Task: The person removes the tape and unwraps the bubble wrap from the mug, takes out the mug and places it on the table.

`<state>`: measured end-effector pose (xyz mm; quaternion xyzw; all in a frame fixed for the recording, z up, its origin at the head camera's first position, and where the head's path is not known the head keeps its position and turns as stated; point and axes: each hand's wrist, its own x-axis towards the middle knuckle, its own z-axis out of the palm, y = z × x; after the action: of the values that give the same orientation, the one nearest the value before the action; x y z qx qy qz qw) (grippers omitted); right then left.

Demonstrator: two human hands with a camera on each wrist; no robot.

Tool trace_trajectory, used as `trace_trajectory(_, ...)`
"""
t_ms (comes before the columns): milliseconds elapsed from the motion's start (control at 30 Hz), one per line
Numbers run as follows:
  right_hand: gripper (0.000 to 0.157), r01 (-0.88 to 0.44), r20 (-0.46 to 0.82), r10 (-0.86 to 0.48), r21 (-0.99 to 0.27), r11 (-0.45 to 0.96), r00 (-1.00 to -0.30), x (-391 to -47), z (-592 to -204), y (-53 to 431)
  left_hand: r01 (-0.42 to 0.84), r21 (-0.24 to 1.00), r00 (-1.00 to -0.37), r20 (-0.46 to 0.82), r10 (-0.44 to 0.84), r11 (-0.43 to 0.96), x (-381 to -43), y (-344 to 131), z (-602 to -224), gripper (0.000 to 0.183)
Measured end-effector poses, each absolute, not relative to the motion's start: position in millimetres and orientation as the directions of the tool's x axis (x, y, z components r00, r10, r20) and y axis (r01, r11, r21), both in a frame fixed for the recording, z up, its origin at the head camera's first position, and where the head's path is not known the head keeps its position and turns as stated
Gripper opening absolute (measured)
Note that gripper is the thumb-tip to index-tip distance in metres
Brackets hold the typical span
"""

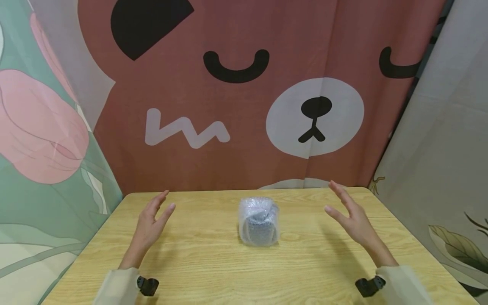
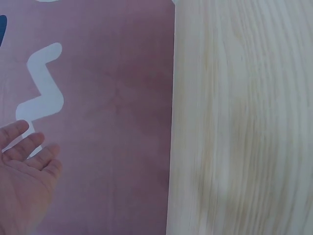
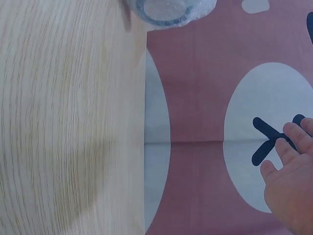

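A bubble-wrapped bundle stands on the wooden table between my two hands, its contents blurred by the wrap. Part of the same bubble-wrapped bundle shows at the top of the right wrist view, with a round edge inside. My left hand is held over the table's left side, fingers apart and holding nothing. On the other side, my right hand is raised with fingers spread, also holding nothing. Neither hand touches the bundle. The left wrist view shows the left hand with loosely bent fingers.
The light wooden table ends at a brown curtain with a bear face. A green curtain with a pink flower hangs at the left, and a pale curtain with leaves at the right. Small black cameras sit at both cuffs.
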<state>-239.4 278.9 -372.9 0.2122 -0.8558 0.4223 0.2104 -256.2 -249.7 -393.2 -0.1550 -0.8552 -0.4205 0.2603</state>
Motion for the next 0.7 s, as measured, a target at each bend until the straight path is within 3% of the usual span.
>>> trace_trajectory(700,0.074,-0.563,0.535,-0.201,-0.693,0.45,-0.821,-244.2,-380.7,257.7,0.613,0.604,-0.726,0.685,0.062,0.508,-259.1,-225.5,-386.2,0.041)
